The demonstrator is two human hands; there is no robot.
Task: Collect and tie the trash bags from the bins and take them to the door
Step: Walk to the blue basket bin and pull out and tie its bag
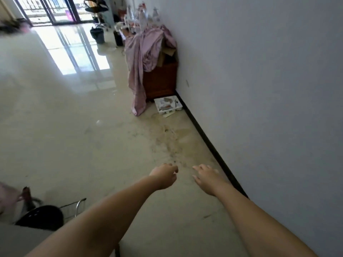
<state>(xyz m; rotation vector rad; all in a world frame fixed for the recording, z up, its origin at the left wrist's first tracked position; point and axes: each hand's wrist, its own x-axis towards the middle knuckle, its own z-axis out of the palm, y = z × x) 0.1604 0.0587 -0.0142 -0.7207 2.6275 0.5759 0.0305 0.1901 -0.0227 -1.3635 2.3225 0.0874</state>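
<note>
Up at 11 o'clock, far down the floor (74, 145), sits what looks like the bin (97, 35), blurry though. Both hands empty: left hand (164, 176) loosely curled, right hand (206, 178) fingers spread. Glossy, stained tiles ahead, so slipping's the risk.

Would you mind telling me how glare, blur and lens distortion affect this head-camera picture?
Head view: daylight from the glass doors blows out the far glossy floor in streaked glare; the upper left and lower left edges smear with motion blur; the wide lens tilts the wall and baseboard; both empty hands, left hand and right hand, stay fairly sharp.
</note>
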